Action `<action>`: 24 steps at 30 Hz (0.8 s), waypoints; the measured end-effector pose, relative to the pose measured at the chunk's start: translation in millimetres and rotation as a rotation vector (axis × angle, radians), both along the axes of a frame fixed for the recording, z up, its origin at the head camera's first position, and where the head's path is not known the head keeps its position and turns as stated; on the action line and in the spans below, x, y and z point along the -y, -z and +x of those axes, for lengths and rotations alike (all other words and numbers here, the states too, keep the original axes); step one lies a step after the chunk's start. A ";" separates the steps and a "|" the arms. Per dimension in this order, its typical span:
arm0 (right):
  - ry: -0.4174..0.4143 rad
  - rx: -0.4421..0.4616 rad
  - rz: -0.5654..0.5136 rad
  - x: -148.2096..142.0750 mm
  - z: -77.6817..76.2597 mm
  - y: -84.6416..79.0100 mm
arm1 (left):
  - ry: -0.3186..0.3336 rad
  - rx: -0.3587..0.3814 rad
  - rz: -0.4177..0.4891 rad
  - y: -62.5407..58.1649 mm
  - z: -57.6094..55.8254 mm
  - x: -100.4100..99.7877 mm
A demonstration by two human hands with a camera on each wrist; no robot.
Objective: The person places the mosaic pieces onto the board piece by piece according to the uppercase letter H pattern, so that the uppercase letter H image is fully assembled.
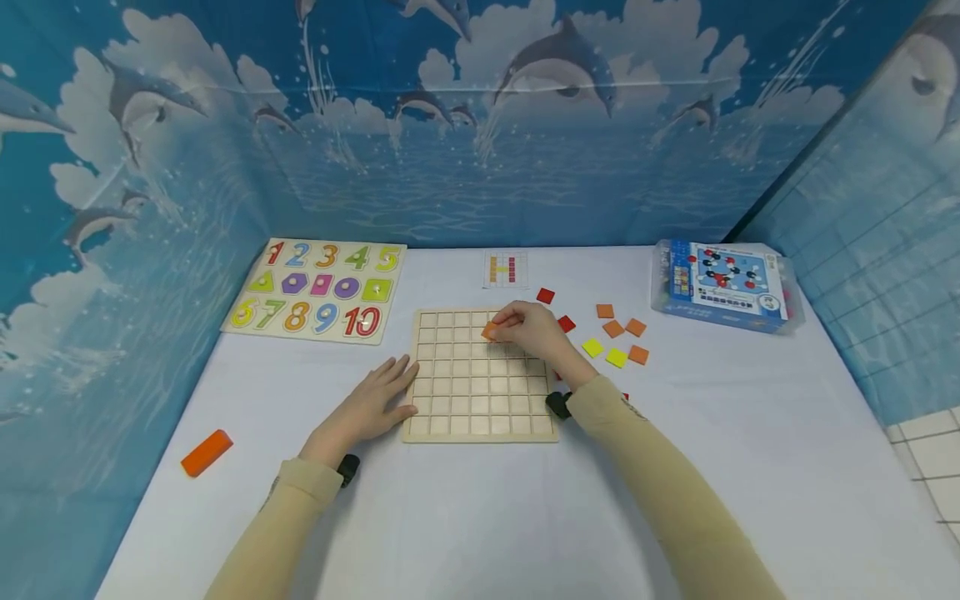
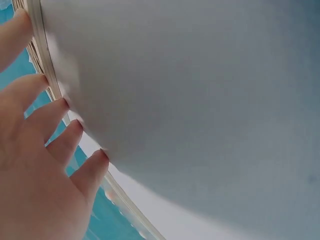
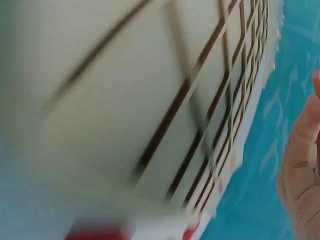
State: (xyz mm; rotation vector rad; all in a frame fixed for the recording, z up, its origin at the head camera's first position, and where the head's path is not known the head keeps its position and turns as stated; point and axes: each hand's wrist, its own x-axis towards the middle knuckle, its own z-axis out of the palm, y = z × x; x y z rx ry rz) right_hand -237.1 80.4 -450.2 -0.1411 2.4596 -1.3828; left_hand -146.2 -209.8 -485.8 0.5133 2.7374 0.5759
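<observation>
A wooden grid board [image 1: 480, 387] lies flat on the white table, its square cells bare where they show. My right hand [image 1: 531, 330] is over the board's far right part and pinches an orange square tile [image 1: 489, 331] between thumb and fingers. At the right edge of the right wrist view, part of that hand [image 3: 301, 170] shows, with a bit of the tile [image 3: 317, 84]. My left hand [image 1: 373, 402] rests at the board's left edge, fingers spread. In the left wrist view its fingertips [image 2: 102, 156] touch the board's side.
Loose orange tiles [image 1: 613, 328], yellow tiles [image 1: 617, 357] and red tiles [image 1: 545, 296] are scattered right of the board. Behind it lies a pattern card [image 1: 506, 270]. A number puzzle [image 1: 315, 290] is at back left, a boxed set [image 1: 726, 286] at back right, an orange block [image 1: 206, 453] at left.
</observation>
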 end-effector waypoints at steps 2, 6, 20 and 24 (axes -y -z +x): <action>-0.027 -0.016 -0.012 16.9 -6.2 2.6 | -0.005 0.000 -0.005 0.8 -1.2 0.9; -0.064 -0.026 -0.026 44.5 -14.6 10.3 | -0.018 0.008 -0.008 2.8 -1.0 0.4; -0.134 -0.070 0.142 79.6 -27.4 20.7 | -0.015 -0.009 0.003 7.4 3.2 -2.6; -0.143 -0.092 0.174 83.5 -31.3 19.6 | -0.024 -0.009 0.006 6.9 2.4 -1.8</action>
